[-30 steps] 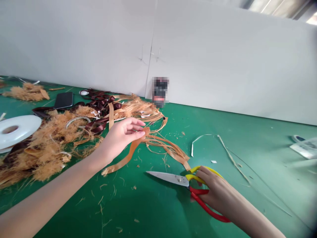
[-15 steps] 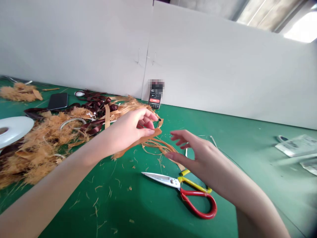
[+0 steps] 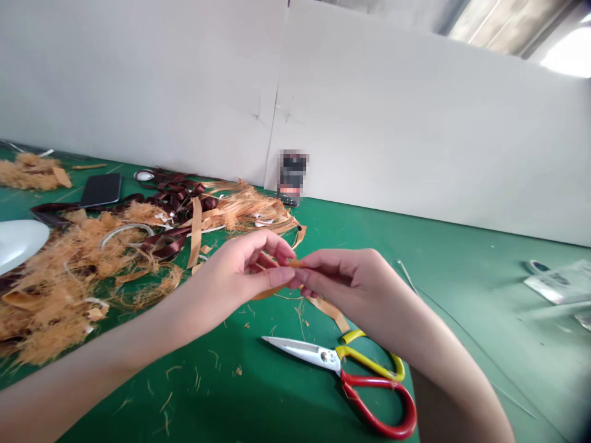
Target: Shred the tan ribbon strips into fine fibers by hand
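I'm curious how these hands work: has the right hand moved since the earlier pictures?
Yes. The right hand has moved up and left, toward the seam in the white wall, off the scissors, and now meets the left hand.

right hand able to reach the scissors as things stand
Probably yes. The right hand is just above the scissors, only a loose tan strip between, but its fingers pinch a small piece with the left hand, so it must let go first.
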Demonstrator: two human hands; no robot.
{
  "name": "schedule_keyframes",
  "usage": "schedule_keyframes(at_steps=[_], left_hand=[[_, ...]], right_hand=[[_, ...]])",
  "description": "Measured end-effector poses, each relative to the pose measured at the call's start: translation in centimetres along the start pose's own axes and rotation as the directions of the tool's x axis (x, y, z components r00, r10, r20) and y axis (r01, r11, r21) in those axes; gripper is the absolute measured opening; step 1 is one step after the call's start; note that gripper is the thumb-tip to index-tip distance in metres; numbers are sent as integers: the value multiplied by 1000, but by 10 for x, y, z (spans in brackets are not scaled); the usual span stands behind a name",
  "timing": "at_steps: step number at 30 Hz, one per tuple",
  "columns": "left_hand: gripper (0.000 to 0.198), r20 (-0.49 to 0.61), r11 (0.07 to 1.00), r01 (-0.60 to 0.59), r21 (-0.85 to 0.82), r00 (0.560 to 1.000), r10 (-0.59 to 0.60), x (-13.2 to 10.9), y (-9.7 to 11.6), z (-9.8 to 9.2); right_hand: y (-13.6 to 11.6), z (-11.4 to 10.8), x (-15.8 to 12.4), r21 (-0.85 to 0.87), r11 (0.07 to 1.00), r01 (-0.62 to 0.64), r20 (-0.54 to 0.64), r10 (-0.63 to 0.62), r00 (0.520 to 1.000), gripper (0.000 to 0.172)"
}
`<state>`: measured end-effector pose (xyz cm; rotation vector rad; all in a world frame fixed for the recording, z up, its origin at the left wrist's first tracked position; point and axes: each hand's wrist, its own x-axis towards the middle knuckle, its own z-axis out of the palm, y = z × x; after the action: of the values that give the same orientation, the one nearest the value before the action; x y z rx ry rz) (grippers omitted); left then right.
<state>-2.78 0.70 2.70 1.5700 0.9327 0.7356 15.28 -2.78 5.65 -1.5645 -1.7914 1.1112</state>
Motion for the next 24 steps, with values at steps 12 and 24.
schedule_keyframes(at_steps=[12,24], left_hand=[[11,46,999,-16,-31,999,17,0,2,-8],[9,-102,995,-82,54,991,88,-8,5,-10]], right_hand=[[-3,-4,-3,-115,990,79,41,-74,996,20],[5,2,-7,-203,978,50,-5,-52,999,24]])
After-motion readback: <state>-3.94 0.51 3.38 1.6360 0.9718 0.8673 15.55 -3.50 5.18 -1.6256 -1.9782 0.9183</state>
